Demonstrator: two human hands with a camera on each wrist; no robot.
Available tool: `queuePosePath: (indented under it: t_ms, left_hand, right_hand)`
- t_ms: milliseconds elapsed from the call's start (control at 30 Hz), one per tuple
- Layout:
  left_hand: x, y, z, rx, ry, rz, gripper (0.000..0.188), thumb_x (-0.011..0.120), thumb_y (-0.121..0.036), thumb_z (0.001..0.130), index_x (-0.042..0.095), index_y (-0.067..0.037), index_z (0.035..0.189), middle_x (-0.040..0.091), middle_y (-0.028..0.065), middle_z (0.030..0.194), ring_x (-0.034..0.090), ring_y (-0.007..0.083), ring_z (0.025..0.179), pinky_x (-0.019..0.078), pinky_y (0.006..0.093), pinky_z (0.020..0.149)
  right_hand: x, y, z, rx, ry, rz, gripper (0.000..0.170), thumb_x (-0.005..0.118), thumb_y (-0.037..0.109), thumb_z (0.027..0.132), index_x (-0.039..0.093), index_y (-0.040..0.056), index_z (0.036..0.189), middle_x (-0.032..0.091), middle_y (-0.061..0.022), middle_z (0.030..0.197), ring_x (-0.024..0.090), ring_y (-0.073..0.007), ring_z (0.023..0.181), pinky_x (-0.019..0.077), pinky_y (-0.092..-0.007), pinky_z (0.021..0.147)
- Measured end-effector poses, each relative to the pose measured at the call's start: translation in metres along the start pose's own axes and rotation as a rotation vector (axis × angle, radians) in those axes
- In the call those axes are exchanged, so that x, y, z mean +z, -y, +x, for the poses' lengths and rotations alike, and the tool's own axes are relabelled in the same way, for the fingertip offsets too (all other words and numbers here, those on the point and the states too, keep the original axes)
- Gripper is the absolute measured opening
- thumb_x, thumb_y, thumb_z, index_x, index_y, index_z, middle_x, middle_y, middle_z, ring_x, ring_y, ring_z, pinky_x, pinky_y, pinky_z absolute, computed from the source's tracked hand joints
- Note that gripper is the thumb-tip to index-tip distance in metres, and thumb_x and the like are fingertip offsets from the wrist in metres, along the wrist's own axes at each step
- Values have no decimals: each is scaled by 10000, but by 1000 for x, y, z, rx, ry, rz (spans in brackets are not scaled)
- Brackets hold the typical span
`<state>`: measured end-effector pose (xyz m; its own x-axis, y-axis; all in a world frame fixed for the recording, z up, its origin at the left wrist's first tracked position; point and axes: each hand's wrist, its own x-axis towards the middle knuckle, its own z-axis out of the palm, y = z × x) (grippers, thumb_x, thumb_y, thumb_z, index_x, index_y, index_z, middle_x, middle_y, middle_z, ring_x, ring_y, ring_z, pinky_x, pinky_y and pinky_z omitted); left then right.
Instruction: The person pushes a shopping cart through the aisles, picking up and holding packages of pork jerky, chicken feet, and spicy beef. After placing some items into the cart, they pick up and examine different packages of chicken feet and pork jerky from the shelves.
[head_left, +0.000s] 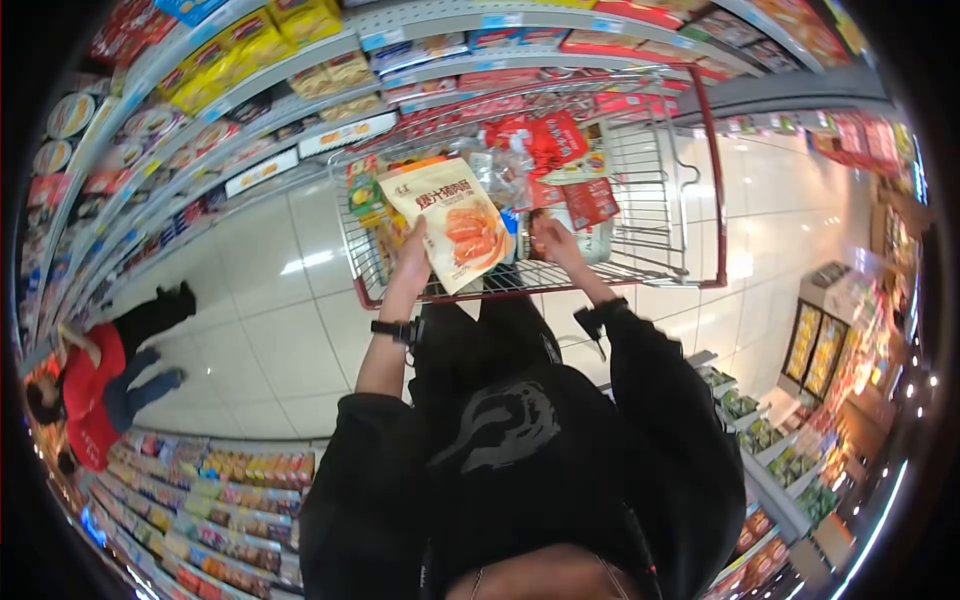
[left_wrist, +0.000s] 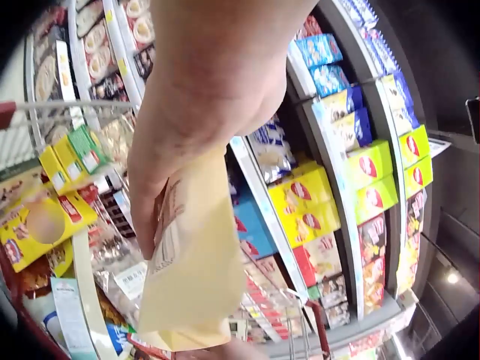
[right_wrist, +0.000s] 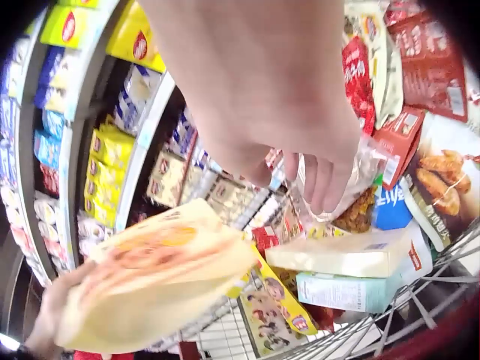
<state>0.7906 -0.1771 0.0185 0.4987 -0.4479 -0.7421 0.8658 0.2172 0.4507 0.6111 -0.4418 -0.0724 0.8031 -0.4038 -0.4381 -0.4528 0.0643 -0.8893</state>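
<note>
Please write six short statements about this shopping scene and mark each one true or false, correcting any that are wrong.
1. The left hand holds a cream-coloured pack. True.
2. The shopping cart is empty. False: a red bag and other packages lie in the shopping cart.
3. The cream-coloured pack has food pictured on it. True.
4. The left wrist is bare. False: it wears a dark strap.
5. Stocked shelves stand beyond the cart. True.
6. The right hand is inside a pocket. False: the right hand is over the cart.

Matt pouch (head_left: 448, 226), glossy floor tiles (head_left: 272, 345)
</note>
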Motion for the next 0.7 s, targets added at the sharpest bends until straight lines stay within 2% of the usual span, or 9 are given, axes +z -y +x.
queuePosePath:
  t_ms: [33, 133, 200, 267, 300, 467, 567, 633, 700]
  left_hand:
    - [0, 12, 23, -8, 30, 3, 488, 407, -347, 1029, 362, -56, 1418, 506, 128, 1376, 503, 258, 1249, 388, 413, 1080]
    - [-6, 71, 96, -116, 182, -193, 526, 347, -398, 1037, 354, -33, 1415, 463, 122, 1423, 467, 272, 1291, 373, 443, 1084]
    - [5, 96, 110, -208, 145, -255, 531, 306, -413, 1041, 336, -50, 1428, 425, 134, 1453, 431, 304, 1320, 332, 504, 1104]
    - [20, 112, 112, -228, 106, -193, 558, 283, -432, 1039, 315, -42, 1436, 426, 147, 1450, 404, 327, 1337, 302, 528, 1116]
    - [22, 122, 113, -226, 93, -213, 527, 314, -402, 1037, 337, -42, 1422, 437, 150, 1438, 404, 332, 1333, 300, 539, 1113]
    - [14, 153, 126, -192, 168, -238, 422, 433, -228, 995, 410, -31, 1368, 479, 157, 1391, 417, 346, 1308, 299, 568, 1100]
    - [4, 160, 135, -117, 34, -301, 466, 468, -69, 867, 435, -6, 1328, 504, 178, 1344, 444, 371, 1275, 332, 578, 1071]
    - [-17, 175, 160, -126, -24, -330, 463, 459, -82, 874, 429, -2, 1329, 507, 185, 1337, 450, 373, 1271, 348, 576, 1061]
    - [-25, 180, 169, -133, -76, -365, 461, 451, -95, 880, 422, 2, 1330, 510, 191, 1329, 455, 374, 1266, 364, 573, 1052]
  right_hand:
    - [-17, 11, -23, 47, -81, -118, 341, 611, 186, 920, 535, 44, 1221, 672, -112, 1009, 652, -167, 918, 513, -312, 807]
    - [-60, 22, -98, -44, -213, -153, 312, 601, 124, 919, 538, 26, 1208, 661, -126, 1072, 649, -203, 973, 515, -325, 847]
    - [-80, 50, -149, -177, -366, -498, 274, 574, 76, 923, 551, 40, 1193, 641, -104, 1115, 616, -224, 1028, 496, -330, 848]
    - [-105, 68, -179, -273, -485, -718, 270, 584, 53, 902, 564, 35, 1171, 620, -127, 1141, 574, -275, 1089, 471, -364, 896]
    - [-121, 73, -188, -301, -534, -797, 308, 604, 4, 850, 574, 34, 1155, 609, -149, 1125, 541, -339, 1104, 432, -414, 958]
    - [-189, 107, -201, -380, -743, -923, 326, 580, -17, 846, 558, 27, 1168, 537, -163, 1245, 465, -348, 1209, 382, -425, 1021]
    - [-237, 105, -189, -392, -796, -949, 329, 575, -21, 846, 557, 28, 1170, 507, -172, 1287, 455, -366, 1201, 446, -409, 921]
    - [-263, 106, -176, -385, -830, -951, 334, 583, 5, 852, 556, 23, 1184, 471, -202, 1329, 452, -382, 1192, 468, -408, 882]
    - [-296, 99, -158, -364, -853, -1151, 429, 596, 93, 894, 475, 30, 1301, 394, -209, 1407, 412, -390, 1250, 484, -397, 908]
